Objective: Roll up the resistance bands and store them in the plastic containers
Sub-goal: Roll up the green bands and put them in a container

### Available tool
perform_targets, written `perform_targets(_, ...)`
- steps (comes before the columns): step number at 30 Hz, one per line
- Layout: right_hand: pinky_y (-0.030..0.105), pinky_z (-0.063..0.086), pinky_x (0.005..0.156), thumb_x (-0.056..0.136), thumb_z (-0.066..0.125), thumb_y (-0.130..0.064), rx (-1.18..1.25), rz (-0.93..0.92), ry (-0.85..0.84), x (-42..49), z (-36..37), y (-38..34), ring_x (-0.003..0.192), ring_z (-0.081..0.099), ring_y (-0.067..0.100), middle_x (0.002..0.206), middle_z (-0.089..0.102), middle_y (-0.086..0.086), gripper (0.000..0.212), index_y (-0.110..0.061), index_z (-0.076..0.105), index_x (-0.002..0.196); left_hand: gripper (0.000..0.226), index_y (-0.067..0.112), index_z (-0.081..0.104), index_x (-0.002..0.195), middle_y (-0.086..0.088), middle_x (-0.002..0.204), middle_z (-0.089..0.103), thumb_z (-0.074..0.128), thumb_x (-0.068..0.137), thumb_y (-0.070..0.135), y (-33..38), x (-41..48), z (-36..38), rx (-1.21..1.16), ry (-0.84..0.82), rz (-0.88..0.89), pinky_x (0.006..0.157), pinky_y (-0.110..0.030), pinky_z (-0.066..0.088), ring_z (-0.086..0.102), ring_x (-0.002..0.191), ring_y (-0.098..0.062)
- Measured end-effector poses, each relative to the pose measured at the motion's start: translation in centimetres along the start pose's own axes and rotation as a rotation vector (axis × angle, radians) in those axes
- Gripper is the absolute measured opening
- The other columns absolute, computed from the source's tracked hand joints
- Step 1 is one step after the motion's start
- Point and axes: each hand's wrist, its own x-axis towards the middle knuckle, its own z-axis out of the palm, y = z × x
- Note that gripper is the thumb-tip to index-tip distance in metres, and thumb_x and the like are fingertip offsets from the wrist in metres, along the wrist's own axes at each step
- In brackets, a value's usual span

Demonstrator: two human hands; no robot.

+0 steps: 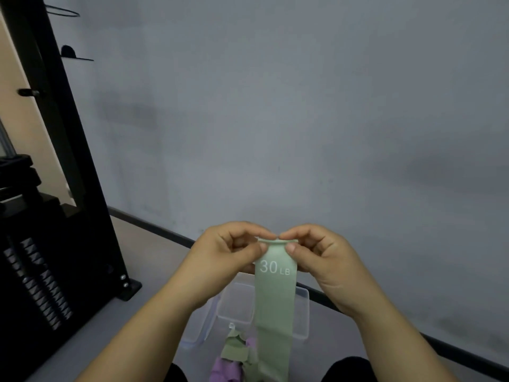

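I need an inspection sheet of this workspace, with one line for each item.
Surface: grey floor, seen beside the forearms.
Job's things: light green resistance band marked 30 LB hangs almost fully unrolled; clear plastic container stands on the floor behind it; crumpled olive green band and purple band lie nearer the person.
Clutter: nothing seen.
Grippers: left hand and right hand pinch the hanging band's top edge.
Cables: nothing seen.
Surroundings: black weight-stack machine at left; grey wall ahead.
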Motion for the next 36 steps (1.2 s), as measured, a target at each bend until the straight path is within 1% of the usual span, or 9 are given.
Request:
perform_targets(6,0.017,0.050,0.061,0.084,0.059,0.007,-0.195,-0.172,0.020,-0.2,0.1,0.4,0.066,0.060,0.007,0.068,0.067,-0.007,0.041,-0.029,0.070,0.070,0.035,0.017,0.072,0.071,0.005,0.057,0.060,0.056,0.083,-0.012,0.0,-0.5,0.2,0.007,-0.024,-0.007,0.058,-0.021,0.054,0.061,0.058,-0.006)
perform_targets(9,0.019,0.051,0.064,0.077,0.061,-0.008,-0.272,-0.215,0.035,-0.3,0.1,0.7,0.069,0.062,0.007,0.072,0.069,-0.010,0.031,-0.038,0.069,0.072,0.002,0.020,0.074,0.067,-0.002,0.067,0.069,0.072,0.067,0.019,-0.1,-0.6,0.6,-0.020,-0.023,-0.005,0.062,-0.028,0.057,0.066,0.065,-0.012)
perform_targets(11,0.018,0.052,0.064,0.078,0.061,-0.007,-0.306,-0.231,0.046,-0.4,0.1,0.8,0.070,0.064,0.006,0.073,0.069,-0.011,0.030,-0.036,0.070,0.075,0.013,0.019,0.073,0.067,-0.004,0.068,0.071,0.072,0.060,0.030,-0.4,-0.5,0.7,-0.010,-0.002,-0.019,0.064,-0.032,0.056,0.066,0.065,-0.015)
perform_targets(16,0.019,0.053,0.067,0.085,0.061,0.002,-0.335,-0.218,0.064,-0.6,-0.2,1.2,0.075,0.066,0.010,0.078,0.071,-0.010,0.037,-0.033,0.070,0.080,0.021,0.013,0.072,0.080,-0.009,0.069,0.071,0.072,0.060,0.020,-1.0,-0.2,1.0,-0.043,0.040,-0.064,0.055,-0.021,0.052,0.067,0.063,-0.014)
perform_targets(20,0.022,0.053,0.071,0.086,0.061,-0.001,-0.328,-0.176,0.049,-0.6,-0.2,1.7,0.079,0.067,0.011,0.084,0.072,-0.009,0.038,-0.037,0.071,0.081,0.015,0.016,0.075,0.076,-0.013,0.074,0.073,0.073,0.061,0.019,-1.5,-0.1,0.9,-0.033,0.069,-0.108,0.062,-0.027,0.057,0.069,0.067,-0.019)
perform_targets(24,0.028,0.056,0.076,0.077,0.073,-0.033,-0.196,-0.049,0.027,-0.4,0.0,2.0,0.086,0.068,0.016,0.086,0.071,-0.005,0.013,-0.035,0.070,0.089,0.008,0.013,0.074,0.076,-0.018,0.071,0.067,0.073,0.072,0.006,-1.8,-0.1,0.9,0.018,0.106,-0.084,0.061,-0.023,0.055,0.065,0.066,-0.019)
perform_targets(26,0.024,0.055,0.070,0.070,0.067,-0.042,-0.108,0.016,0.055,-0.4,0.0,2.1,0.083,0.069,0.016,0.081,0.070,-0.006,0.027,-0.028,0.068,0.093,0.010,0.013,0.073,0.076,-0.014,0.070,0.067,0.072,0.074,0.003,-1.9,-0.1,0.8,0.027,0.115,-0.066,0.062,-0.023,0.055,0.065,0.067,-0.018)
perform_targets(30,0.027,0.056,0.067,0.071,0.061,-0.038,-0.083,0.025,0.093,-0.3,0.6,2.3,0.076,0.070,0.021,0.079,0.072,0.006,0.029,-0.012,0.068,0.082,0.014,0.015,0.074,0.073,-0.004,0.066,0.070,0.072,0.074,0.001,-1.7,-0.2,0.9,0.039,0.103,-0.054,0.064,-0.023,0.056,0.068,0.067,-0.017)
perform_targets(36,0.032,0.057,0.067,0.066,0.066,-0.033,-0.060,0.041,0.121,-0.2,0.6,2.6,0.068,0.068,0.018,0.073,0.072,0.007,0.023,-0.013,0.069,0.076,0.017,0.022,0.075,0.069,-0.008,0.072,0.072,0.074,0.072,0.006,-2.2,-0.2,0.8,0.065,0.114,-0.057,0.066,-0.028,0.058,0.069,0.071,-0.021)
